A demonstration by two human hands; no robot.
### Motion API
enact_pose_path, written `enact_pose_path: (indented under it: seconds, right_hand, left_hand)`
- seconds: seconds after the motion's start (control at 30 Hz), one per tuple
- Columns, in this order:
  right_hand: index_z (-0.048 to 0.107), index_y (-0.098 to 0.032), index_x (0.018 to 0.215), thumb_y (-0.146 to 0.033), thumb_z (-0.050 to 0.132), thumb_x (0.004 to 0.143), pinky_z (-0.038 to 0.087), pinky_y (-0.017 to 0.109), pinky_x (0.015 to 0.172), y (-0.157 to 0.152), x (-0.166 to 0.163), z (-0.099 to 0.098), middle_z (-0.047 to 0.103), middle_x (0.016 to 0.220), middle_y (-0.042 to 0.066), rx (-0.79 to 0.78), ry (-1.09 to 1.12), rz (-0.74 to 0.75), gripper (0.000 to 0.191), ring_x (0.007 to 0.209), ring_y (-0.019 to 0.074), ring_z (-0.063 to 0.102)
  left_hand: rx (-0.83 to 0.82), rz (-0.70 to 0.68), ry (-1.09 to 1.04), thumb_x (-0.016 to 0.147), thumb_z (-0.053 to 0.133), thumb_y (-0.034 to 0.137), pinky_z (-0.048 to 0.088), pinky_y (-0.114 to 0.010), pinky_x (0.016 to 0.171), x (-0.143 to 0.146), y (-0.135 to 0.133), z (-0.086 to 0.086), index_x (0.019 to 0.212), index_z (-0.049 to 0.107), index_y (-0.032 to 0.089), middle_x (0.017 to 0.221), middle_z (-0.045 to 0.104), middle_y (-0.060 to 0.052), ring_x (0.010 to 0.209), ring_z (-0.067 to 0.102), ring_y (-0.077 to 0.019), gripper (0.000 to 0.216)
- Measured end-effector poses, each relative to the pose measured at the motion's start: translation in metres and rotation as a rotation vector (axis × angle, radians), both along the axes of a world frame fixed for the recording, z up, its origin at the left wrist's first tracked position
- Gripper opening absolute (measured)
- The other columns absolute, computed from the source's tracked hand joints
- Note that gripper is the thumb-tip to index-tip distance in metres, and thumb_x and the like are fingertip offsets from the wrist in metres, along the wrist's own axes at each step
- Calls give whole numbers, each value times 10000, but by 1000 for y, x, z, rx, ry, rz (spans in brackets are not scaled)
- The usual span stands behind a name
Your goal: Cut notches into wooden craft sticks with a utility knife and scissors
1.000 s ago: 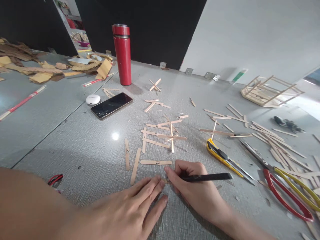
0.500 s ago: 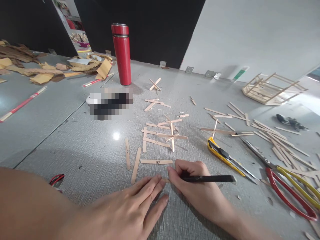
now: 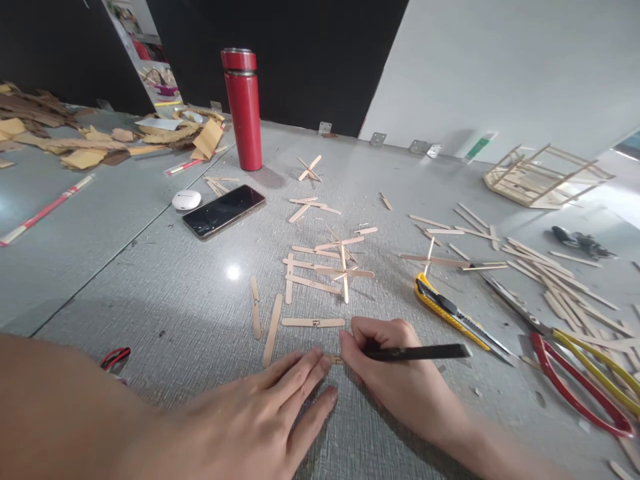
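Note:
My left hand (image 3: 270, 407) lies flat with its fingers stretched out, the fingertips pressing a wooden craft stick (image 3: 334, 359) to the table. Dark pen lines show on the short visible part of that stick; my fingers cover the rest. My right hand (image 3: 395, 367) is closed around a black pen (image 3: 417, 352) just right of those lines; its tip is hidden behind my fingers. Just beyond lies another craft stick (image 3: 300, 323) with a drawn notch outline. To its left are a plain stick (image 3: 273, 330) and a marked stick (image 3: 255, 308).
Crossed and stacked sticks (image 3: 313, 283) lie farther back. At right are a yellow utility knife (image 3: 445, 313), red-and-yellow-handled scissors (image 3: 543, 353), loose sticks (image 3: 560, 280) and a wooden frame (image 3: 545, 180). At left are a phone (image 3: 225, 210), white case (image 3: 187, 199) and red flask (image 3: 244, 113).
My right hand has shifted slightly right, so more of the pen lines show on the stick. The left hand stays in place. The phone area, pixelated before, is now clear.

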State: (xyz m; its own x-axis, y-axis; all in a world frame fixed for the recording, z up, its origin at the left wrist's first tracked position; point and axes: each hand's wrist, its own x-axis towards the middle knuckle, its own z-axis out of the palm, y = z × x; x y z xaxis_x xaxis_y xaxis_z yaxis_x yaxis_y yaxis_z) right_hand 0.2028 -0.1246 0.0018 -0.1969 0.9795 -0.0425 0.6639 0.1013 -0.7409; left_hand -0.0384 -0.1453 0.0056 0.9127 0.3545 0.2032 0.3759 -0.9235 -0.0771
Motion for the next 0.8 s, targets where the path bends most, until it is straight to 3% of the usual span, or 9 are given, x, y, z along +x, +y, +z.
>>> enact_pose_path:
  seconds: [0.2, 0.43, 0.8]
  right_hand:
    - [274, -234, 598, -185, 534, 932, 251, 260, 456, -2, 2, -1, 308, 497, -80, 20, -4, 6, 426, 486, 88, 293]
    - [376, -251, 609, -335, 532, 1019, 310, 233, 387, -5, -1, -3, 431, 417, -81, -107, 205, -31, 446, 341, 77, 392]
    - [409, -236, 590, -351, 540, 1012, 292, 204, 330, -5, -6, -1, 507, 460, -48, -152, 189, -49, 456, 324, 65, 426]
  left_hand:
    - [16, -16, -4, 1046, 476, 229, 605, -329, 942, 1, 2, 3, 1417, 623, 62, 1480, 612, -186, 1315, 663, -279, 433]
    - [36, -13, -17, 1036, 511, 246, 577, -318, 941, 3, 2, 4, 1391, 649, 66, 1440, 650, -187, 1290, 679, -266, 422]
    - [42, -10, -24, 1056, 490, 279, 573, -329, 929, 3, 2, 4, 1397, 647, 65, 1424, 666, -180, 1279, 684, -260, 432]
